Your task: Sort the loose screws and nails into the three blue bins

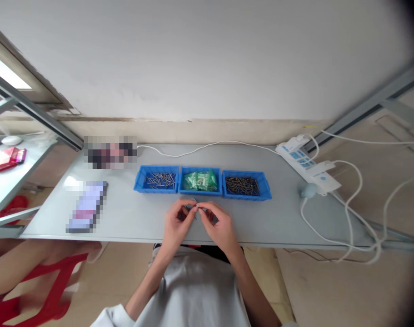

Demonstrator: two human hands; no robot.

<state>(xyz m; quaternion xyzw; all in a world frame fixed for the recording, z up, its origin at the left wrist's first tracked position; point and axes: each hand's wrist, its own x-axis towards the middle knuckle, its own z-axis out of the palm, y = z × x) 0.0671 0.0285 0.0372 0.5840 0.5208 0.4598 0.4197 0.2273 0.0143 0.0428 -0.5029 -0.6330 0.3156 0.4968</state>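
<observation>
My left hand [177, 221] and my right hand [216, 222] meet over the grey table [132, 218], just in front of the middle bin. Both pinch a small metal pin-like part [196, 207] between their fingertips; what exactly it is I cannot make out. Behind the hands stand three blue bins in a row: the left bin [156, 179] holds several thin metal pins, the middle bin [200, 180] holds green plastic pieces, the right bin [246, 185] holds several dark screws.
A white power strip [307, 165] with trailing white cables lies at the table's right. A blurred flat object [87, 205] lies at the left. Another person's arm [26, 263] and a red chair [39, 290] show at lower left. A wall rises behind.
</observation>
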